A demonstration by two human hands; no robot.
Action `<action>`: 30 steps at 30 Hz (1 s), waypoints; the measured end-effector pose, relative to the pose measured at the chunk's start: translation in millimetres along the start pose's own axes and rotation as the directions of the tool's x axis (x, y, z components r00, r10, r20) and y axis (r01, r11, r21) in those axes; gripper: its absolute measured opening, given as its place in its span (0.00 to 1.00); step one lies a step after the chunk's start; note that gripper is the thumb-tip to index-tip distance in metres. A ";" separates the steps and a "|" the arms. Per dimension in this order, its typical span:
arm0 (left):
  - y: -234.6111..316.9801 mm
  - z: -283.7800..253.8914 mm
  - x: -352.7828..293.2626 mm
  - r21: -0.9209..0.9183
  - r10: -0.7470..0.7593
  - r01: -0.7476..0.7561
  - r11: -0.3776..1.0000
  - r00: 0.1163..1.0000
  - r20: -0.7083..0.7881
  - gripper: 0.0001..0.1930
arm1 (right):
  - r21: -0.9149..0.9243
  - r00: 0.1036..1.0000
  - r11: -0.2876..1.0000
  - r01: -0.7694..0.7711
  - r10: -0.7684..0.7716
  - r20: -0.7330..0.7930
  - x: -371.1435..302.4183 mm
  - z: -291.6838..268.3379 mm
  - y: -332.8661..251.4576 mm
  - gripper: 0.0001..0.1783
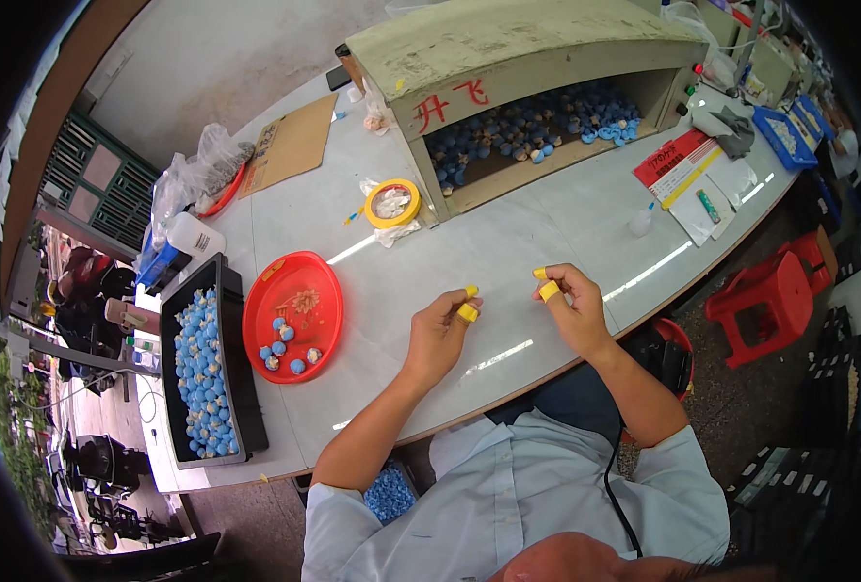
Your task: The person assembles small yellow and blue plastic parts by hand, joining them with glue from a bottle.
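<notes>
My left hand [438,338] hovers over the middle of the grey-white table, its taped thumb and index finger slightly apart. Nothing shows between them. Across a short gap, my right hand [578,312] is held up in the same way, thumb and forefinger a little apart and also wrapped in yellow tape. Left of my left hand lies a round red tray [327,283] with several small blue-and-cream ball-shaped pieces [279,348] and some tan crumbs. Beyond it stands a black bin [252,427] filled with similar blue pieces [202,373].
A pale green box [518,48] with an open front holds many blue pieces [537,126] at the back. Near it lies a yellow tape roll [413,202]. Papers [682,160], a small clear bottle [641,223] and a grey cloth [729,131] sit right. Red stools [770,296] stand beyond the table edge.
</notes>
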State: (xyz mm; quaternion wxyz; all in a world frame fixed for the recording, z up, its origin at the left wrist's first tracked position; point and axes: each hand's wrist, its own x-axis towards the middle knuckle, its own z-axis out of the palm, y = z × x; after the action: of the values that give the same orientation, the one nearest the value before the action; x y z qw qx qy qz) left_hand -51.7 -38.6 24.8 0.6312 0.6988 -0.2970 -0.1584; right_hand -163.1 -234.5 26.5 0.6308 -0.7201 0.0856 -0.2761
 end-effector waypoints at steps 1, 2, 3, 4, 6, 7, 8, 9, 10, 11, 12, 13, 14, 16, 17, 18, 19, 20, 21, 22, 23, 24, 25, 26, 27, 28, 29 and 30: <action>-3.0 -0.2 1.9 -0.008 0.002 -0.002 1.000 1.000 0.008 0.10 | -0.009 1.000 1.000 -0.001 0.001 -0.007 5.8 -3.9 0.2 0.08; -5.8 -3.2 2.1 0.052 -0.033 0.031 0.998 0.999 0.033 0.09 | -0.098 1.000 0.995 0.006 -0.007 -0.011 14.4 -7.6 0.2 0.08; -8.3 -6.8 1.9 0.112 -0.069 0.062 0.992 0.996 0.053 0.09 | -0.185 1.000 0.983 0.012 -0.015 -0.013 24.5 -11.0 0.5 0.08; -6.0 -9.0 2.0 0.099 -0.065 0.058 0.993 0.996 0.064 0.09 | -0.200 1.000 0.980 0.010 -0.014 -0.020 35.8 -16.3 0.7 0.08; 0.5 -12.1 -0.2 0.127 -0.132 0.122 0.984 0.988 0.080 0.09 | -0.390 0.995 0.921 0.000 -0.040 -0.095 64.7 -26.5 9.2 0.09; -1.5 -12.8 -0.7 0.119 -0.127 0.117 0.986 0.989 0.077 0.09 | -0.451 0.990 0.892 0.028 -0.086 -0.109 83.8 -30.5 19.0 0.11; -5.9 -13.3 0.1 0.084 -0.111 0.108 0.991 0.993 0.035 0.09 | -0.512 0.983 0.858 0.051 -0.133 -0.123 103.5 -33.9 30.0 0.13; -8.8 -13.4 1.8 0.050 -0.098 0.098 0.994 0.995 -0.007 0.10 | -0.605 0.977 0.795 0.042 -0.160 -0.143 122.5 -35.7 36.5 0.15; -10.1 -13.2 2.6 0.043 -0.093 0.093 0.995 0.996 -0.009 0.10 | -0.690 0.969 0.723 0.030 -0.191 -0.158 140.5 -36.1 41.3 0.16; -9.9 -12.2 1.7 -0.032 -0.144 0.144 0.989 0.989 -0.016 0.10 | -0.693 0.969 0.720 0.038 -0.196 -0.151 156.4 -33.9 43.5 0.16; -9.2 -10.8 1.6 -0.107 -0.196 0.193 0.975 0.980 -0.019 0.11 | -0.801 0.955 0.596 0.053 -0.264 -0.133 170.9 -31.3 45.7 0.17; -7.7 -10.4 1.3 -0.111 -0.195 0.191 0.975 0.980 -0.029 0.11 | -0.886 0.940 0.459 0.063 -0.327 -0.103 182.2 -26.4 47.6 0.18; -5.6 -9.5 1.0 -0.121 -0.189 0.184 0.975 0.981 -0.036 0.12 | -0.886 0.940 0.458 0.073 -0.329 -0.093 190.1 -23.3 49.3 0.18; -9.2 -12.3 1.4 -0.133 -0.186 0.177 0.975 0.981 -0.055 0.12 | -0.930 0.977 0.363 -0.055 -0.173 -0.126 200.9 -19.5 53.3 0.19; -16.5 -14.7 3.4 -0.169 -0.249 0.242 0.956 0.968 -0.025 0.11 | -0.930 0.978 0.365 -0.044 -0.173 -0.114 204.7 -20.1 56.3 0.19; -20.8 -16.9 4.7 -0.203 -0.310 0.305 0.930 0.951 0.008 0.11 | -0.931 0.976 0.361 -0.064 -0.171 -0.133 207.2 -23.4 59.2 0.19; -18.2 -18.7 5.3 -0.206 -0.315 0.309 0.929 0.949 0.002 0.11 | -0.931 0.974 0.355 -0.088 -0.166 -0.156 206.7 -24.2 59.0 0.19; -12.5 -20.2 5.8 -0.210 -0.348 0.341 0.916 0.937 0.004 0.11 | -0.925 0.968 0.360 -0.120 -0.165 -0.190 204.6 -24.5 59.5 0.19; -9.7 -21.4 6.8 -0.214 -0.380 0.373 0.903 0.925 0.007 0.12 | -0.925 0.970 0.360 -0.117 -0.160 -0.185 200.3 -24.2 60.7 0.19; -9.7 -24.0 6.6 -0.217 -0.386 0.376 0.901 0.923 -0.002 0.12 | -0.885 0.965 0.458 -0.083 -0.185 -0.186 193.0 -20.4 56.2 0.20; -10.3 -25.8 6.9 -0.308 -0.377 0.366 0.878 0.926 0.026 0.14 | -0.835 0.959 0.549 -0.045 -0.209 -0.189 184.3 -17.6 52.9 0.21; -10.6 -27.1 7.9 -0.396 -0.365 0.355 0.847 0.929 0.052 0.16 | -0.680 0.979 0.731 0.058 -0.175 -0.104 171.5 -11.4 51.1 0.24; -9.0 -25.8 10.3 -0.400 -0.372 0.358 0.844 0.927 0.046 0.16 | -0.475 0.987 0.870 0.132 -0.158 -0.015 153.6 -4.1 48.3 0.28; -6.9 -25.3 12.2 -0.523 -0.406 0.398 0.754 0.908 0.106 0.20 | -0.377 0.989 0.916 0.140 -0.109 0.105 131.3 8.0 35.9 0.30; -5.9 -25.3 12.3 -0.630 -0.429 0.430 0.646 0.888 0.165 0.24 | -0.269 0.971 0.954 0.131 -0.070 0.228 107.7 19.5 19.6 0.33; -4.7 -25.4 12.4 -0.631 -0.442 0.429 0.646 0.885 0.149 0.24 | -0.257 0.944 0.952 0.168 -0.081 0.319 87.6 26.9 7.8 0.34; -4.5 -25.6 13.6 -0.653 -0.404 0.440 0.616 0.888 0.218 0.28 | -0.243 0.911 0.948 0.204 -0.093 0.401 71.9 33.0 -0.1 0.35; -4.5 -26.3 12.1 -0.673 -0.361 0.453 0.585 0.888 0.285 0.31 | -0.229 0.909 0.953 0.199 -0.092 0.406 60.9 37.7 -5.5 0.35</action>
State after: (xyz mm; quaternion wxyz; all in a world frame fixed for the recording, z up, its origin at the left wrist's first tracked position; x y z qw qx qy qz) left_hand -25.7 -25.2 26.4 0.7821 0.4308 -0.0784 -0.4434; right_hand -94.5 -229.7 47.5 0.5102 -0.8430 -0.0602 -0.1596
